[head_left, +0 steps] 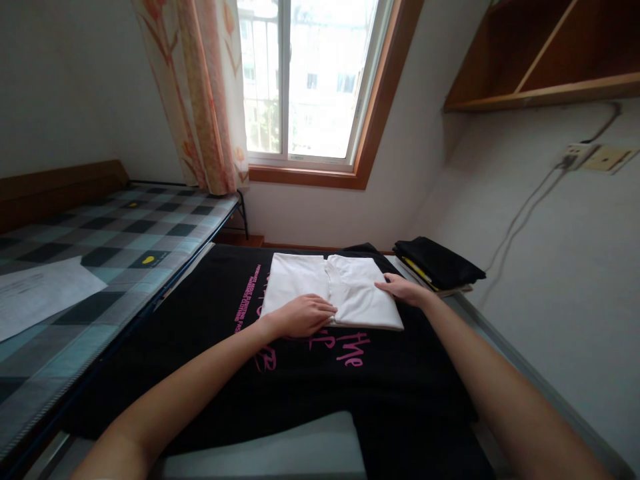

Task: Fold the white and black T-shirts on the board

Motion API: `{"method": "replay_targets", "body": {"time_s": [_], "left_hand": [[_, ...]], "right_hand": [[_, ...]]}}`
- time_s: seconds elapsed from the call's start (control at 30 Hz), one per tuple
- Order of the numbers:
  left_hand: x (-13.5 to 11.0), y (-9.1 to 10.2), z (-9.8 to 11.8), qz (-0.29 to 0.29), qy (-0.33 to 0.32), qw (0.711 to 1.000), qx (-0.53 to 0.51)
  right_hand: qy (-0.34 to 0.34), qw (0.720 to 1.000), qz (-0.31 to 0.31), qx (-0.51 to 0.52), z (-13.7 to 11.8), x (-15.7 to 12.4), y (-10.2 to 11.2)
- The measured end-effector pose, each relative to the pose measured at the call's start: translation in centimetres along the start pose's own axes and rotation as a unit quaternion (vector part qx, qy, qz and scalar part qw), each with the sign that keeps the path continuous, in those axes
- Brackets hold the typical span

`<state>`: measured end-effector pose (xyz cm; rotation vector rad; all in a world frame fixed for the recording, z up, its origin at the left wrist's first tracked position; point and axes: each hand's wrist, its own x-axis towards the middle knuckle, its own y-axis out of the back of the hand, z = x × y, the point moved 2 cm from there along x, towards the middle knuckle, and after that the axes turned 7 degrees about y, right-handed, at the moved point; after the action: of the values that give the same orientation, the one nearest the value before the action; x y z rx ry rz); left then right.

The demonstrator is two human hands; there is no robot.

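A folded white garment (pixel 345 283) lies on a black cloth with pink lettering (pixel 280 380) spread over the table. My left hand (pixel 303 315) rests flat on the garment's near left edge, fingers stretched out to the right. At the garment's right edge my right hand (pixel 403 289) lies flat too, fingers pointing left. Neither hand grips anything.
A stack of folded dark clothes (pixel 437 265) sits at the back right, by the wall. A bed with a checked mattress (pixel 100 247) and a white sheet of paper (pixel 40 290) stands to the left. Window, curtain (pixel 205 93) and wooden shelf (pixel 540 60) lie beyond.
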<state>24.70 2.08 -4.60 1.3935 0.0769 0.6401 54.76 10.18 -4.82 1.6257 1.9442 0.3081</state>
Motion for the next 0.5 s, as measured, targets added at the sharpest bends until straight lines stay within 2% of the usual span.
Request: {"method": "replay_targets", "body": {"time_s": [0.1,0.2,0.27,0.3,0.33,0.4,0.5], "left_hand": [[-0.1,0.1,0.4,-0.005,-0.002,1.000,-0.010],[-0.1,0.0,0.2,0.009,0.020,0.996,-0.082],[0.1,0.1,-0.6,0.062,0.081,0.981,-0.163],[0.2,0.2,-1.2,0.101,0.130,0.963,-0.213],[0.2,0.3,-2.0,0.139,0.186,0.934,-0.271],[0.1,0.9,-3.8,0.187,0.295,0.847,-0.401],[-0.4,2.6,-6.3,0.178,0.397,0.694,-0.574]], "right_hand": [[0.002,1.000,0.004,0.007,0.1,-0.1,0.0],[0.012,1.000,0.006,0.028,-0.1,-0.5,0.2],[0.020,0.999,0.014,0.045,-1.0,-0.8,0.5],[0.021,0.998,0.022,0.048,-1.7,-0.9,0.7],[0.023,0.998,0.032,0.047,-2.8,-1.0,0.9],[0.032,0.997,0.048,0.046,-5.6,-1.4,1.1],[0.098,0.990,0.014,0.103,-10.9,-2.3,-0.1]]}}
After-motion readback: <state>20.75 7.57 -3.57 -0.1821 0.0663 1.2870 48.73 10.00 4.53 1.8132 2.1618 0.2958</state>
